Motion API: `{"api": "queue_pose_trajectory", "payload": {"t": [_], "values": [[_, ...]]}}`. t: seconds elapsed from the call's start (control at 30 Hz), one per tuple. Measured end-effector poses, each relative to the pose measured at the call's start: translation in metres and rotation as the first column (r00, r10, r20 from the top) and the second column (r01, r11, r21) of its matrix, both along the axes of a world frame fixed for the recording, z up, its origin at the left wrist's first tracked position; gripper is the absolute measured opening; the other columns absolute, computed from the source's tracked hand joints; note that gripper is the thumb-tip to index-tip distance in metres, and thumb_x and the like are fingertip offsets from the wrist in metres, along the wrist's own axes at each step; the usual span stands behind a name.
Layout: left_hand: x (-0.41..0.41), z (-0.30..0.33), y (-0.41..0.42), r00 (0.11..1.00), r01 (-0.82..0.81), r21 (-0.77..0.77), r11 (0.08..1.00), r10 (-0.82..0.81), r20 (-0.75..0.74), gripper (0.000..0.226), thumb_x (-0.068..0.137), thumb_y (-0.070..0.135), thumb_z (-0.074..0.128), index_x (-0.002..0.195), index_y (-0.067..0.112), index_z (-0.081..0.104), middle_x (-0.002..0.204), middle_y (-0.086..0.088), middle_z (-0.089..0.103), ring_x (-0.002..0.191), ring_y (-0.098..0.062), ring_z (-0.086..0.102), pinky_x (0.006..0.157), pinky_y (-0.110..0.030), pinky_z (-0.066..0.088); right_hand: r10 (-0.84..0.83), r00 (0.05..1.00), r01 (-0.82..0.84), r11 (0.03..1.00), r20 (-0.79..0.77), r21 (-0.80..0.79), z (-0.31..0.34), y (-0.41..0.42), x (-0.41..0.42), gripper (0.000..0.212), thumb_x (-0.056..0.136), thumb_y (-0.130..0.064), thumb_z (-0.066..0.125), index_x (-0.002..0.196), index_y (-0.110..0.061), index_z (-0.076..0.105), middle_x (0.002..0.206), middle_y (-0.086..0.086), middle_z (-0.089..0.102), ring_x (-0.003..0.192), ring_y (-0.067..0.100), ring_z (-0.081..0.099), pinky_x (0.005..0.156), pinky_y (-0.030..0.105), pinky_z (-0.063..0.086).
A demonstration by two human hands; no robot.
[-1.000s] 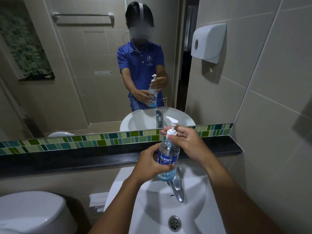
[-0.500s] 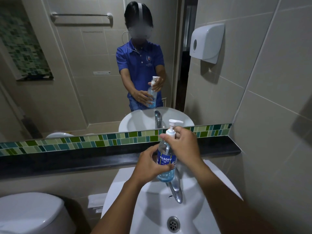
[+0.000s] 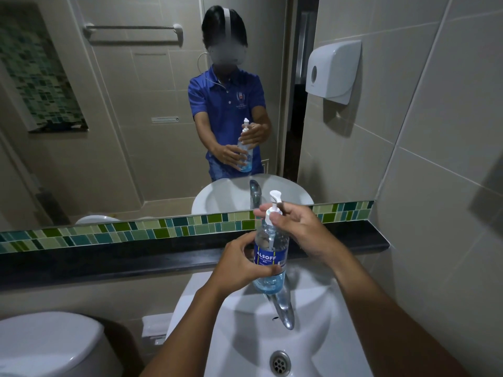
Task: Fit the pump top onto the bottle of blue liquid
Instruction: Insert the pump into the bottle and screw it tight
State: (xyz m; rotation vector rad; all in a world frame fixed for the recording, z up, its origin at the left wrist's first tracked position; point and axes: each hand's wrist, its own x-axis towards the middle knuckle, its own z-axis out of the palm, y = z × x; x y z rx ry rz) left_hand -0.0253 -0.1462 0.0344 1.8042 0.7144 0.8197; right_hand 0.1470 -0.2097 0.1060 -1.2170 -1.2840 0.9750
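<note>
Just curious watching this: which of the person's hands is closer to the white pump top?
The right hand: its fingers pinch the pump top at the collar. The left hand sits lower, wrapped around the bottle at its label.

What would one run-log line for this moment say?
left hand: grips bottle | right hand: fingers at pump top | over sink

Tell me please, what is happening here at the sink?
A person stands at a white sink and holds a clear bottle with some blue liquid above it. The left hand grips the bottle around its label. The right hand has its fingers at the collar of the white pump top, which sits on the bottle neck with its tube inside. Whether the collar is fully tight, I cannot tell.
</note>
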Motion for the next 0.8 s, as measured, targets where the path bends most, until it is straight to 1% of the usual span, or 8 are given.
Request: {"api": "queue_pose_trajectory", "payload": {"t": [0.07,0.2,0.23,0.33,0.4,0.53,0.7,0.8], "values": [[-0.002,0.001,0.001,1.0,0.005,0.008,1.0,-0.005,-0.009,0.064,0.058,0.024,0.099,0.117,0.026,0.075,0.108,0.004,0.083,0.098,-0.015,0.079,0.087,-0.03,0.065,0.064,0.998,-0.064,0.998,-0.023,-0.005,0.001,-0.003,0.006,0.032,0.096,-0.015,0.063,0.128,-0.009,0.064,0.125,0.004,0.074,0.115,0.017,0.069,0.093,0.034,0.058],[0.001,-0.002,0.003,0.999,-0.042,0.038,0.998,0.042,-0.006,0.064,0.058,0.019,0.1,0.117,0.022,0.075,0.11,0.0,0.081,0.098,-0.014,0.079,0.087,-0.032,0.065,-0.264,0.945,0.251,0.964,0.195,0.088,-0.008,0.004,-0.011,0.021,0.086,-0.022,0.078,0.105,-0.016,0.071,0.098,0.002,0.08,0.089,0.012,0.077,0.081,0.041,0.064],[0.001,-0.003,0.003,0.999,-0.037,0.043,0.998,0.037,-0.009,0.063,0.059,0.016,0.099,0.116,0.023,0.076,0.11,-0.001,0.081,0.097,-0.015,0.079,0.088,-0.034,0.065,-0.275,0.942,0.263,0.961,0.194,0.085,-0.01,0.006,-0.013,0.021,0.084,-0.023,0.08,0.102,-0.018,0.071,0.097,0.001,0.08,0.088,0.011,0.076,0.081,0.04,0.064],[-0.001,-0.005,0.004,1.0,-0.008,0.04,0.999,0.009,-0.024,0.06,0.06,0.014,0.099,0.113,0.029,0.076,0.106,0.003,0.082,0.095,-0.013,0.079,0.083,-0.026,0.063,-0.016,1.0,0.016,0.999,-0.003,-0.042,-0.007,0.006,-0.003,0.043,0.086,-0.025,0.074,0.126,-0.013,0.066,0.126,0.002,0.072,0.114,0.015,0.069,0.097,0.038,0.056],[-0.004,-0.005,0.003,1.0,-0.007,0.029,1.0,0.008,-0.025,0.059,0.06,0.016,0.1,0.11,0.038,0.076,0.105,0.007,0.082,0.094,-0.008,0.078,0.08,-0.017,0.06,0.069,0.997,-0.067,0.995,0.025,-0.068,-0.002,0.004,0.003,0.039,0.093,-0.023,0.066,0.131,-0.014,0.064,0.131,0.003,0.069,0.118,0.015,0.066,0.097,0.035,0.055],[-0.003,-0.01,0.004,0.998,-0.062,0.033,0.997,0.063,-0.007,0.059,0.058,0.02,0.101,0.102,0.051,0.075,0.106,0.005,0.08,0.094,-0.001,0.076,0.076,-0.01,0.057,-0.01,0.992,0.015,0.999,0.129,-0.037,-0.004,0.009,0.0,0.022,0.097,-0.017,0.063,0.118,-0.012,0.07,0.116,0.006,0.076,0.106,0.019,0.073,0.088,0.038,0.06],[0.009,-0.03,0.01,0.992,-0.124,0.031,0.992,0.123,0.018,0.067,0.06,0.019,0.1,0.1,0.063,0.07,0.106,0.017,0.076,0.096,0.002,0.074,0.074,-0.012,0.058,-0.175,0.975,0.174,0.984,0.138,0.021,-0.021,0.019,-0.01,0.03,0.096,-0.013,0.065,0.124,-0.004,0.065,0.115,0.012,0.076,0.104,0.02,0.074,0.087,0.039,0.061],[0.016,-0.041,0.023,0.985,-0.173,0.022,0.985,0.173,0.005,0.065,0.061,0.017,0.099,0.103,0.057,0.07,0.106,0.01,0.076,0.096,0.001,0.074,0.074,-0.015,0.06,-0.218,0.97,0.215,0.976,0.11,0.036,-0.03,0.034,-0.009,0.034,0.094,-0.009,0.067,0.127,-0.001,0.063,0.116,0.015,0.075,0.103,0.021,0.074,0.087,0.035,0.062]]}}
